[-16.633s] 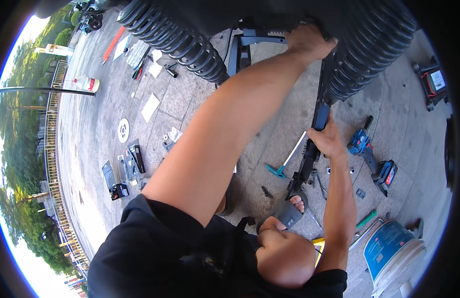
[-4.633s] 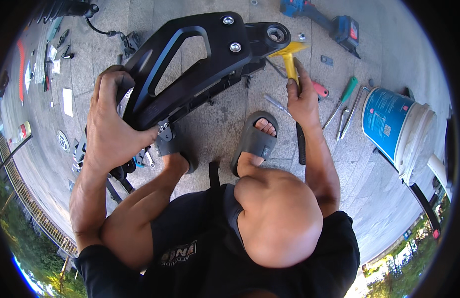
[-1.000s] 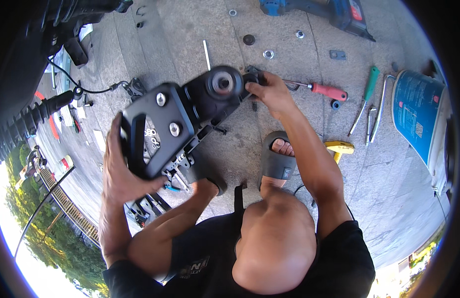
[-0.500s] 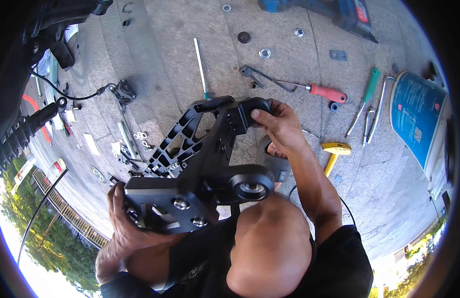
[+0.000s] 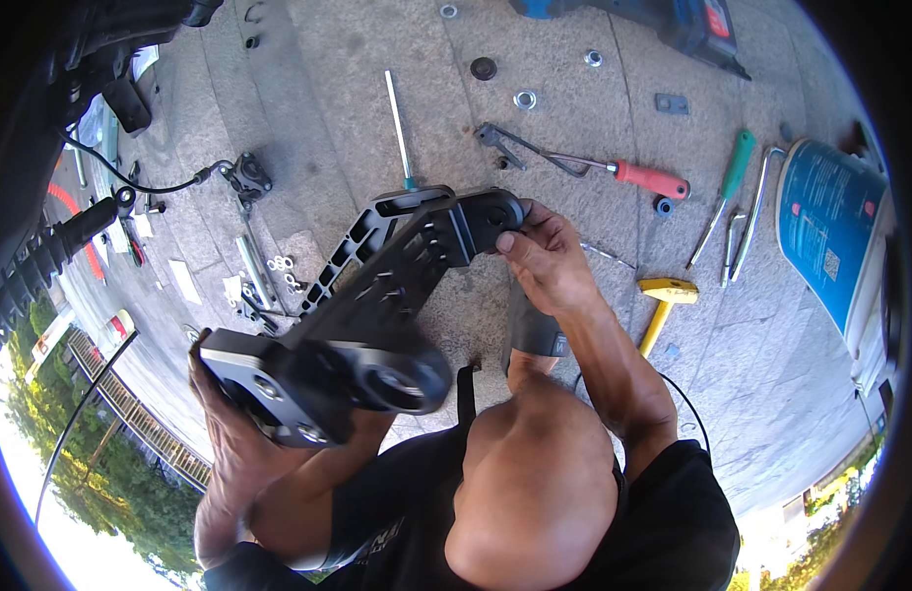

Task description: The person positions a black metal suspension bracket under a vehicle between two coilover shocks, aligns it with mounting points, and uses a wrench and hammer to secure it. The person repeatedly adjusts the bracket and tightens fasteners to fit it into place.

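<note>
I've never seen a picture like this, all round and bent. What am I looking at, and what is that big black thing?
The camera sits on a person's head and looks down through a very wide lens, which bends straight lines. There is no machine, just two bare hands. The left hand has the wide end of a large black metal bracket in its grip, and the right hand holds its narrow end. On the stone paving lie a red-handled tool, a green-handled screwdriver, a yellow mallet, loose washers, and a blue and white bucket.
</note>
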A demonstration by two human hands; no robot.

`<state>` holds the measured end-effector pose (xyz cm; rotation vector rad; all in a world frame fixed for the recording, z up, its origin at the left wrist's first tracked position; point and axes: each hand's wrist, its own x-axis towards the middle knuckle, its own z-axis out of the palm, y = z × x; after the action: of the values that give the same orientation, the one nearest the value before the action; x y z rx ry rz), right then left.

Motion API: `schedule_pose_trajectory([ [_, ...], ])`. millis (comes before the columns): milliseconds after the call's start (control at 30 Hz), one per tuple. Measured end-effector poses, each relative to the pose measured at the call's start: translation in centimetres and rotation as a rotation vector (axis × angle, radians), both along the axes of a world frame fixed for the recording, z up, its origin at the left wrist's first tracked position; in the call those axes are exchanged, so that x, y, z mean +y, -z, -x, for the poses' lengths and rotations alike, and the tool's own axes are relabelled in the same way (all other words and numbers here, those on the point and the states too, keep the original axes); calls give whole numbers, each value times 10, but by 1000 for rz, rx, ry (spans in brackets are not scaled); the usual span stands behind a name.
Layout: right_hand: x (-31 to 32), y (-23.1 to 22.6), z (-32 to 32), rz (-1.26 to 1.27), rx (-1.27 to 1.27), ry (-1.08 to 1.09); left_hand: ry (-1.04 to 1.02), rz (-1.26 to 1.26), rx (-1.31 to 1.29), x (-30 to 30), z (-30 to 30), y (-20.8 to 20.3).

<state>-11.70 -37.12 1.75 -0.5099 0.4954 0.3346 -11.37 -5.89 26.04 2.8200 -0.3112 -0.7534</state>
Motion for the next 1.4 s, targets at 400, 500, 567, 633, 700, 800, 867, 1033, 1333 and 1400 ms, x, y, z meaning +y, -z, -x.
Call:
schedule_pose_trajectory([
  [400,16,-3,-7,0,-16,50,0,15,-353,9,-36,29],
  [500,12,-13,-13,-145,-146,47,-4,86,-279,17,-68,21],
  [567,9,-21,-20,-66,-228,-15,-75,157,-171,27,-90,16],
  [633,6,-30,-23,43,-333,-48,-168,167,-79,41,-107,14],
  [700,4,-39,-22,105,-385,-48,-193,190,-18,54,-124,17],
  [800,4,-48,-19,185,-475,-7,-279,199,99,67,-144,30],
  [867,7,-50,-19,263,-568,28,-231,248,154,71,-155,43],
  [1033,15,-53,-8,384,-532,65,-257,320,379,72,-179,86],
  [1333,2,-31,-2,379,-503,-82,-259,410,484,76,-180,139],
  [1400,-18,-25,-26,417,-709,-170,-227,430,461,70,-174,134],
])
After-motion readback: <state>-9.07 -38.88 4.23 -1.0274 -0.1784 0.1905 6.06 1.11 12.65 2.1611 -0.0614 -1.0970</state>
